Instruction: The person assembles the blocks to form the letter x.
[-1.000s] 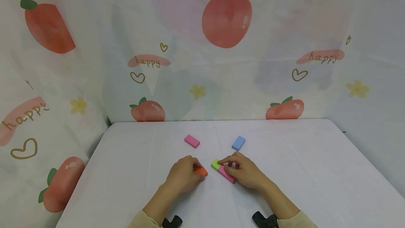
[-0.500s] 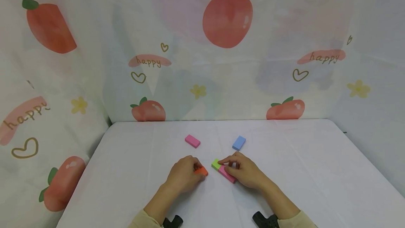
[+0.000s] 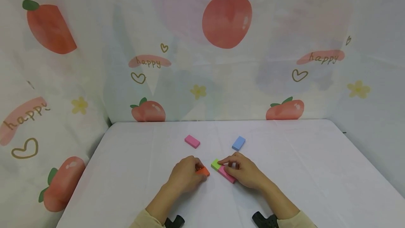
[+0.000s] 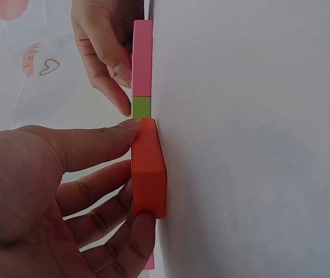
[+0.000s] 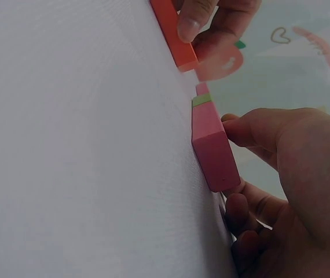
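An orange block (image 3: 204, 171) is gripped between the thumb and fingers of my left hand (image 3: 184, 175), low over the white tabletop. Just right of it, a green block (image 3: 216, 164) and a pink block (image 3: 226, 175) lie end to end in a line. My right hand (image 3: 245, 171) holds the pink block, its thumb and curled fingers around it and the index fingertip at the green one. In the right wrist view, a small gap separates the orange block (image 5: 179, 49) from the green end (image 5: 201, 100). Part of the orange block is hidden by my left fingers.
Farther back on the white-covered table (image 3: 284, 157) lie another pink block (image 3: 192, 141) at left and a blue block (image 3: 238, 143) at right. A fruit-patterned cloth (image 3: 227, 80) hangs behind the table and along its left side.
My left hand has shifted slightly to the right with the orange block, closer to the green one. The right hand and the other blocks stay in place.
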### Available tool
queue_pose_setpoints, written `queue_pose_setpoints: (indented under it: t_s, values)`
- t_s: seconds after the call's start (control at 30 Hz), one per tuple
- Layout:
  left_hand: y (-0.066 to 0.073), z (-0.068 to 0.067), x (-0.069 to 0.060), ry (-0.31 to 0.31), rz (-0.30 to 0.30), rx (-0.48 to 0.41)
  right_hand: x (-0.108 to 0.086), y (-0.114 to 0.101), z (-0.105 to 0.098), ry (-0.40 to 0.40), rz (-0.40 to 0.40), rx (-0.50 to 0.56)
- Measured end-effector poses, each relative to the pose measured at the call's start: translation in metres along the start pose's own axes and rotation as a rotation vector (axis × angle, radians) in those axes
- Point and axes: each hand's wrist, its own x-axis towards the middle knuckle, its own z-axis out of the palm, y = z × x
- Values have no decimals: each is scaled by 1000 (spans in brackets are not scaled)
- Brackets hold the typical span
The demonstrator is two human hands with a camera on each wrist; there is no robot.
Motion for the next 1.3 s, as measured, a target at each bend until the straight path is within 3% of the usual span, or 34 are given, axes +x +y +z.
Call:
queue_pose_setpoints:
  t_s: [1.3]
  values:
    - [5, 6, 4, 0, 16, -5, 0, -1, -1, 5, -6, -2]
